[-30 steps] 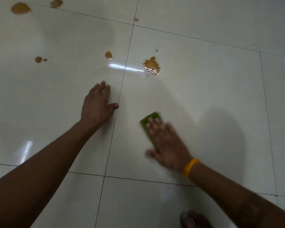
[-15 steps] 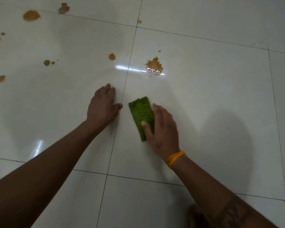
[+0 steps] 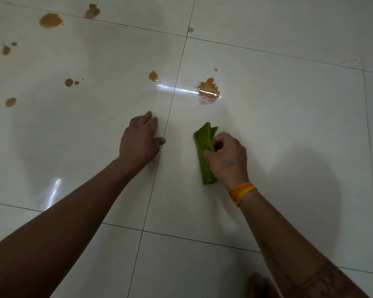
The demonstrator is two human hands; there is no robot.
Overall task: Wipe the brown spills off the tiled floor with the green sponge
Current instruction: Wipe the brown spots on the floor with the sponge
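Note:
My right hand (image 3: pixel 226 157) grips the green sponge (image 3: pixel 204 147), which is folded and lifted on its edge above the white tiled floor (image 3: pixel 289 125). My left hand (image 3: pixel 139 139) lies flat on the tile just left of a grout line, holding nothing. The largest brown spill (image 3: pixel 207 88), partly bubbly, sits a short way beyond the sponge. A smaller brown drop (image 3: pixel 153 75) lies left of the grout line. Several more brown spots are scattered at the far left, among them one (image 3: pixel 50 20) near the top and another (image 3: pixel 10 101) lower down.
Dark grout lines (image 3: pixel 169 112) divide the glossy tiles. Light glare streaks (image 3: pixel 172 88) cross the floor near the large spill. My foot (image 3: pixel 260 284) shows at the bottom edge. A thin scratch or hair (image 3: pixel 348 60) lies at the far right.
My right hand went from pressing flat on the sponge to curling round it and lifting it on edge. The left hand stayed planted. The camera view drifted slightly.

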